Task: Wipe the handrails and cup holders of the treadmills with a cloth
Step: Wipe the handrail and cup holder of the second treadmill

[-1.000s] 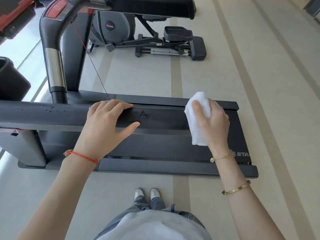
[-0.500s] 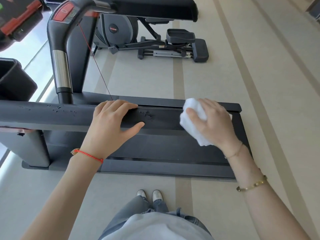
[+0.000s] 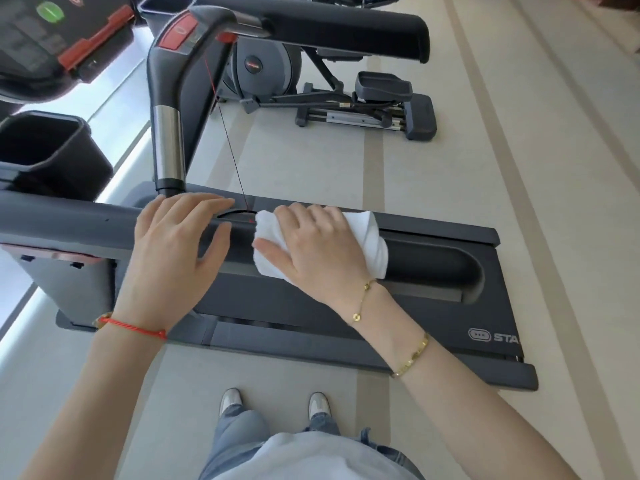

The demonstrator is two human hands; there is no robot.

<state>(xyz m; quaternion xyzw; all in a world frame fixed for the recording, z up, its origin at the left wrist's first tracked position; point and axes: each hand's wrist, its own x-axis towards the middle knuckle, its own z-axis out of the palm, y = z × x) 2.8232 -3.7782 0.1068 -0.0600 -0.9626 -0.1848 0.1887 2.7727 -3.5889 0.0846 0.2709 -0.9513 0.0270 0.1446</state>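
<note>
A dark grey handrail [image 3: 69, 223] of the treadmill runs across the view from the left edge to its rounded end [image 3: 450, 261] at the right. My left hand [image 3: 176, 251] rests over the rail, fingers curled across its top. Just to its right my right hand [image 3: 311, 244] presses a folded white cloth [image 3: 370, 240] around the rail. A black cup holder [image 3: 45, 150] opens at the far left. The far handrail [image 3: 346, 26] runs along the top.
The treadmill deck [image 3: 346, 317] lies below the rail. A console with a red strip [image 3: 52, 39] sits top left. An upright grip with a chrome section [image 3: 168, 147] rises behind my left hand. An elliptical trainer [image 3: 346, 102] stands beyond. My feet are on the beige floor [image 3: 519, 168].
My right hand has slid the cloth leftward along the rail, from near its right end to close beside my left hand. My left hand stays on the rail.
</note>
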